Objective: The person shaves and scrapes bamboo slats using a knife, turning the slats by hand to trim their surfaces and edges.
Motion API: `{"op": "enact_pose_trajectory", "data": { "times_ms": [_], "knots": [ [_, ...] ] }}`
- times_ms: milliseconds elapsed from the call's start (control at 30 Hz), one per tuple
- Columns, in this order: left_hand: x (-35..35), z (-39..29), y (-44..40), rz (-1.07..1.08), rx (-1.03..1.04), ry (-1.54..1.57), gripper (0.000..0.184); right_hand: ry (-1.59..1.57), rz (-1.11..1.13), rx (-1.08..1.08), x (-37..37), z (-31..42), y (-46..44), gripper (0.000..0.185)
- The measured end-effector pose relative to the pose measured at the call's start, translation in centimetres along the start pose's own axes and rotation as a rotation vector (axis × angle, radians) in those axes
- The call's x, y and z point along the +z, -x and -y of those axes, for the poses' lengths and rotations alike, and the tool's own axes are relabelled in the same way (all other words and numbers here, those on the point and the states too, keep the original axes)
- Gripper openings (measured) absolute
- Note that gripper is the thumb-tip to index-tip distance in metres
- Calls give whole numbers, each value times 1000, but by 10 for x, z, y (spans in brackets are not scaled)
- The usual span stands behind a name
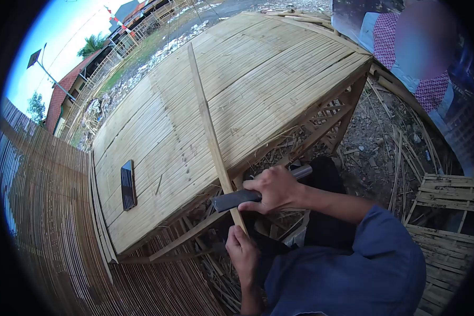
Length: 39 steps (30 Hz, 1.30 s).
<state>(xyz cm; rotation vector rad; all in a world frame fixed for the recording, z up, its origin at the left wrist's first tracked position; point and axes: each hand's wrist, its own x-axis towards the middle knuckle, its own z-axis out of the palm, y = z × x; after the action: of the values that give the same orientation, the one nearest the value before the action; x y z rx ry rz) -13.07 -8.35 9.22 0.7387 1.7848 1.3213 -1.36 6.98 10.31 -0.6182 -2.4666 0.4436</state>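
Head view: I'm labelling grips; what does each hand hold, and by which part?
Right hand: the dark tool, around its middle, both ends protruding. Left hand: the long strip, by its near end.

Even daylight under a bright sky (63, 26), with strong fisheye bending and black corners.

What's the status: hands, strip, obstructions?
Left hand grips bamboo strip at its near end. Right hand holds dark tool across it. Strip overhangs tabletop. Phone lies clear; nothing visibly blocking.

The left hand (242, 253) curls tight at lower centre; the right hand (276, 189) (forearm (334, 202) slanting in from the right) clenches above.
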Motion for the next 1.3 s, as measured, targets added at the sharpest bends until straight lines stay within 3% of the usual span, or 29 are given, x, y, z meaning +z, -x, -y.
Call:
{"op": "enact_pose_trajectory", "data": {
  "times_ms": [67, 133, 233, 367, 433, 467, 533, 667, 800, 900, 933, 1067, 1100, 1267, 1300],
  "knots": [
    [3, 12, -4, -22, 98, 15, 34, 25, -27, 9, -5, -6, -6, 66],
    [9, 26, -11, -69, 258, 63, 33, 36, 128, -80, -6, 15, 9, 66],
    [2, 13, -16, -27, 133, 45, 35, -17, 156, -30, -4, 6, 6, 67],
    [2, 16, -17, -5, 195, -29, 35, -87, 74, 23, -6, 8, 9, 65],
    [13, 16, -8, -17, 273, 7, 34, 5, 190, -42, -16, 14, 13, 63],
    [11, 13, -7, -52, 298, -158, 35, 22, 130, -8, -19, 7, 10, 62],
    [8, 0, -3, -1, 208, -147, 35, 30, -58, 144, -24, -15, 0, 59],
    [17, 3, -9, 50, 175, 47, 36, 99, 130, -53, -18, 6, 16, 65],
    [15, -4, -15, 22, 197, 9, 35, 94, 68, 32, -24, -4, 8, 64],
    [11, 14, -18, 118, 219, -20, 38, 36, -48, -61, -7, 3, 17, 64],
    [13, 15, -15, 103, 209, -6, 37, 117, 86, -36, -19, 12, 18, 63],
    [21, -9, -13, 92, 248, -24, 37, 34, 4, 55, -26, -1, 9, 63],
    [19, -9, -14, 147, 131, 70, 37, 11, 5, 101, -21, 1, 10, 64],
    [21, 11, -19, 101, 289, 17, 39, 105, 22, 81, -31, -8, 14, 68],
    [24, 7, -15, 119, 234, 72, 38, 92, 32, 73, -29, -6, 16, 68]
  ]
}}
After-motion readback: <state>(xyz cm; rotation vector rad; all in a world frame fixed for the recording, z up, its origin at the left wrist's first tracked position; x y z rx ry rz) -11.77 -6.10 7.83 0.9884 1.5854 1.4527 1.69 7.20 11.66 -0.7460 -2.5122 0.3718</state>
